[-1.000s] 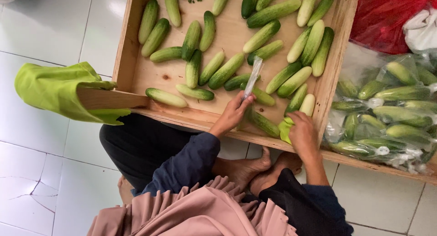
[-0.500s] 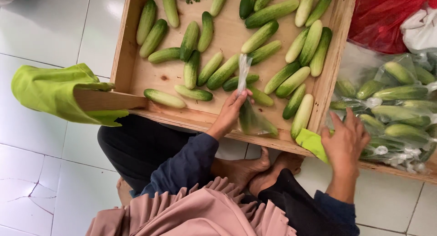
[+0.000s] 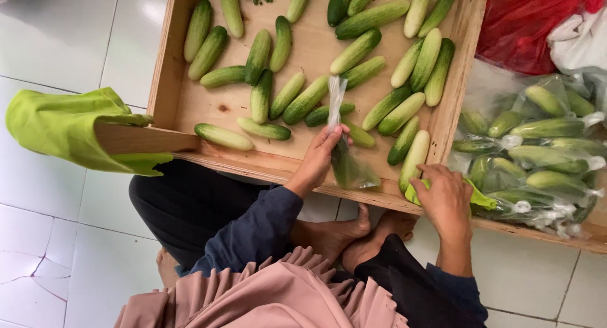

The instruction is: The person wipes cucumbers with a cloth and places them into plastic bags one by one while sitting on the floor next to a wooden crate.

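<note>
Head view looks straight down on my two hands at the near rim of a wooden tray point(image 3: 171, 81) full of loose cucumbers. I count about twenty-six lying in it, mostly in slanted rows, though the ones at the top edge are cut off.

My left hand point(image 3: 320, 156) has its fingers clamped on a clear bag point(image 3: 346, 160) with one dark cucumber inside; the bag's twisted neck stands up over the tray and its body hangs across the near rim.

My right hand point(image 3: 446, 198) rests on the tray's near right corner, fingers curled over a pale cucumber point(image 3: 414, 157) and touching a small green cloth point(image 3: 478, 198) beneath the palm. I cannot tell whether those fingers actually grip the cucumber or only lie on it.

Right of the tray sits a pile of bagged cucumbers point(image 3: 537, 151), roughly ten bags, tied at the necks. Beyond it I see one red bag point(image 3: 525, 21) and one white bag point(image 3: 578, 40).

Left of the tray, one larger green cloth point(image 3: 60, 129) is draped over a wooden handle point(image 3: 142, 139) that sticks out from the tray's corner. Two bare feet show on the white tiled floor point(image 3: 44, 37) below the rim.
</note>
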